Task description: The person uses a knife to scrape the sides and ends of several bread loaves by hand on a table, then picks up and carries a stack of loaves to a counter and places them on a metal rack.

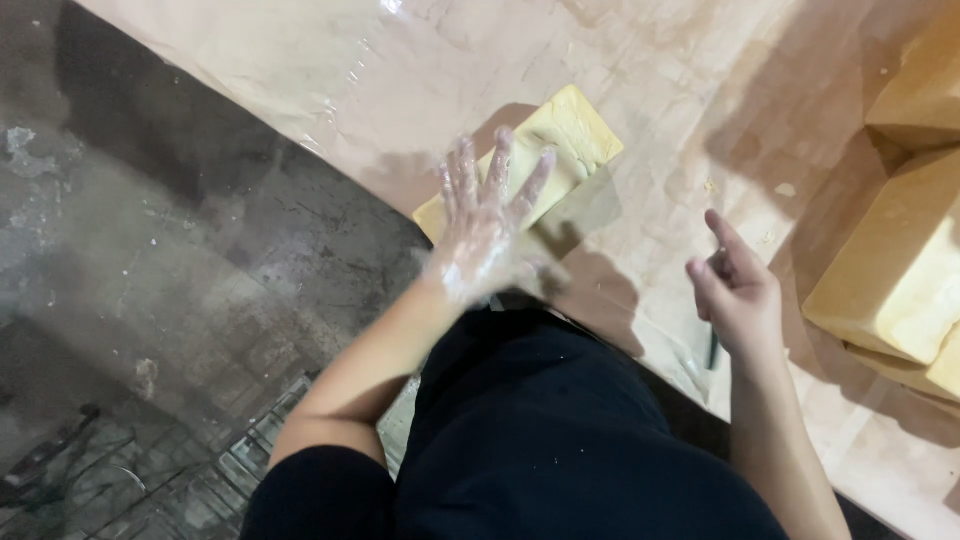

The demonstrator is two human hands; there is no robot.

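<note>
Pale yellow rectangular block (560,140), smooth top with faint creases, lies flat on plastic-covered surface (650,70), tilted diagonally. Left hand (485,225), coated in white powdery residue, fingers (500,160) spread wide and flat, holding nothing; fingertips overlap block's near half, contact unclear. Right hand (740,295) hovers well apart to block's right, fingers loosely curled, partly open; unclear if holding anything. Larger yellow blocks (900,260) stacked at far right. Dark grimy floor (150,250) left.
</note>
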